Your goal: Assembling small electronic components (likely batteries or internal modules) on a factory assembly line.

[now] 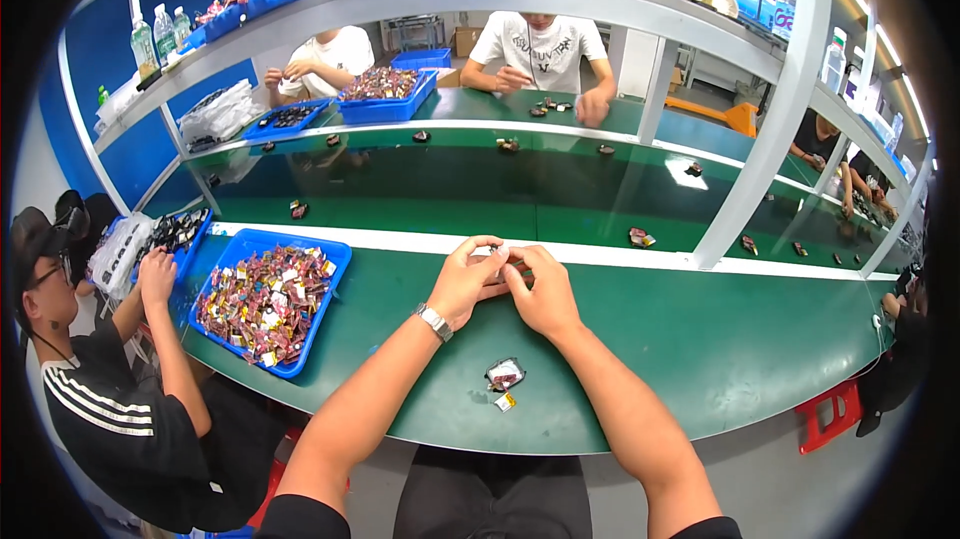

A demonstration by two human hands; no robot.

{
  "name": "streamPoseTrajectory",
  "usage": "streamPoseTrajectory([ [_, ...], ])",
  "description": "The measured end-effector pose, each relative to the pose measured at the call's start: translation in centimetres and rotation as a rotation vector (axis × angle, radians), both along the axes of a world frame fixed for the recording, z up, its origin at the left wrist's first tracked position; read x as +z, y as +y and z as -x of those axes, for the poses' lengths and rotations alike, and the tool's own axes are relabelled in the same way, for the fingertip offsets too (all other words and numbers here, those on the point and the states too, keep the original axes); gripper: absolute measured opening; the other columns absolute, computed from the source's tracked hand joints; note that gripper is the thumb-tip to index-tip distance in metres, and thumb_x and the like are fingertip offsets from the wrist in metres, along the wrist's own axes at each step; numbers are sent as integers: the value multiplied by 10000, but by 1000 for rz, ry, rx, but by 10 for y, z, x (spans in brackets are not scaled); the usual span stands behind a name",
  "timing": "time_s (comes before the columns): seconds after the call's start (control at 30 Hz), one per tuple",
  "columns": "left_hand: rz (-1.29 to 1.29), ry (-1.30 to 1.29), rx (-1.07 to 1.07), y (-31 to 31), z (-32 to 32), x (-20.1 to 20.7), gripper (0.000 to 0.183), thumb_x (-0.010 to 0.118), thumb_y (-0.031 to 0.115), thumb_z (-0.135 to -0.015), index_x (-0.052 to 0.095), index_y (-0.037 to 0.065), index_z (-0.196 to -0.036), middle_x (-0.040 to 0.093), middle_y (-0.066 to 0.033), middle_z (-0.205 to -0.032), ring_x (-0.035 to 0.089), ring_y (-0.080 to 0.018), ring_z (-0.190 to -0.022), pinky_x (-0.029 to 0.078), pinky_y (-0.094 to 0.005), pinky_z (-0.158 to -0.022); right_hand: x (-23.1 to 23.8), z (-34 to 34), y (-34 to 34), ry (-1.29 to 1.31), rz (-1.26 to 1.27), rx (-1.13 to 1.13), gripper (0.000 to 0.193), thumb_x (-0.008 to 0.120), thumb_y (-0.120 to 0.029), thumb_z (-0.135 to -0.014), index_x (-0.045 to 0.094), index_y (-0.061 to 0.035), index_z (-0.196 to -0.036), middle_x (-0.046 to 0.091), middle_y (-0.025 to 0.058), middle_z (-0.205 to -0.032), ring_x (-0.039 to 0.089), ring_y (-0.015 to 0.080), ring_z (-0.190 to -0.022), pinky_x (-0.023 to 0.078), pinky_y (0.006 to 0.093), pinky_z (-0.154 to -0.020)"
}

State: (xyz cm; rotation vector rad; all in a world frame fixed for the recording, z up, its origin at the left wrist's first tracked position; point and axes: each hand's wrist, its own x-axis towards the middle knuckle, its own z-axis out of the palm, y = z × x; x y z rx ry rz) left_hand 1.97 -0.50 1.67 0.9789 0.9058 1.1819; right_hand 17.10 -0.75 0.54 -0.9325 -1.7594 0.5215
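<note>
My left hand, with a metal-banded watch on its wrist, is closed on a small whitish part near the table's far edge. My right hand meets it there, its fingers bent and closed around the same part. The fingers cover most of that part, so its kind does not show. Nearer to me on the green table lies a small dark-rimmed electronic assembly. A little yellow and silver piece lies at its lower edge.
A blue tray heaped with small red, white and yellow parts stands left. Beyond a white rail, a green conveyor belt carries scattered assemblies. A shelf post rises at right. Co-workers sit left and opposite.
</note>
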Motion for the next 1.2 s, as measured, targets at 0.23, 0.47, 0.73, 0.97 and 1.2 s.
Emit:
streamPoseTrajectory([
  [0.23,35,69,-122,0,-1,3,236,548,296,-994,530,78,-1082,634,-115,-999,666,-224,-922,568,-360,-807,-6,-10,13,108,180,-127,160,552,-75,-915,670,5,-989,669,143,-881,652,244,-744,515,339,-679],
  [0.47,51,151,-25,0,7,1,293,551,363,-988,569,72,-1020,670,-103,-876,674,-164,-741,552,-276,-659,-4,-8,10,-10,69,-47,185,555,-99,-930,667,10,-1028,691,138,-921,667,189,-774,521,308,-709],
  [0.73,-52,330,-48,7,6,-4,329,570,388,-975,601,61,-973,633,-42,-720,587,-94,-571,449,-216,-502,-13,-7,12,164,188,-27,219,622,-77,-903,653,37,-1088,704,134,-902,682,155,-751,542,287,-688],
  [0.97,-14,1,-156,3,0,-11,339,464,207,-1024,536,39,-1309,645,-75,-1100,633,-142,-945,520,-283,-814,-5,-6,7,192,384,-143,217,667,-147,-880,584,-17,-1033,706,101,-771,688,176,-665,524,307,-616],
  [1.2,-28,-52,-127,4,2,-10,334,471,148,-1009,503,-5,-1304,612,-117,-1210,638,-201,-1061,554,-371,-918,11,-13,1,-182,-158,-246,315,725,-77,-786,650,-89,-1092,619,56,-953,637,187,-826,518,294,-664],
])
